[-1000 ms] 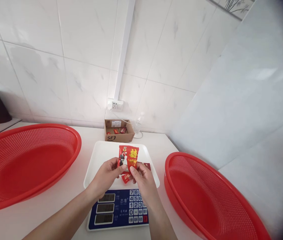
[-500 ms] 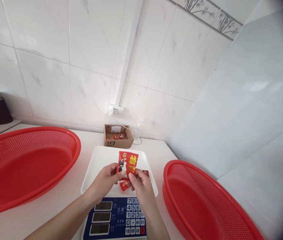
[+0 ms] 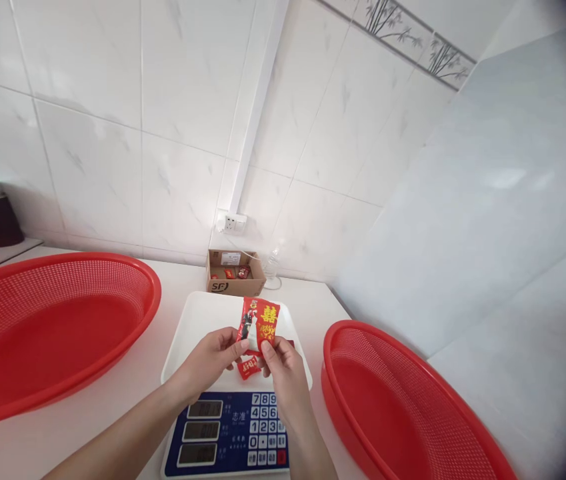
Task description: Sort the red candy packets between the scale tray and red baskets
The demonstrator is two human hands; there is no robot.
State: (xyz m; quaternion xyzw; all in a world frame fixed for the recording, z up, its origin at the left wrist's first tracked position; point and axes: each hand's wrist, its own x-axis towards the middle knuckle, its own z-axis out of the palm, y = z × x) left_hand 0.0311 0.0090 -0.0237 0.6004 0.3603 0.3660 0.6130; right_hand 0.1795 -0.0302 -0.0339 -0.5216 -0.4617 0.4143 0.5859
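The white bench [image 3: 313,293] carried a blue-panelled white plastic scale [image 3: 233,448]; above its tray [image 3: 203,315], left hand [image 3: 213,358] and right hand [image 3: 287,365] pinched a glossy red-and-gold rectangular packet [image 3: 260,327], seemingly unopened, not set down; another red packet [image 3: 248,369], partly hidden, already lay beneath.
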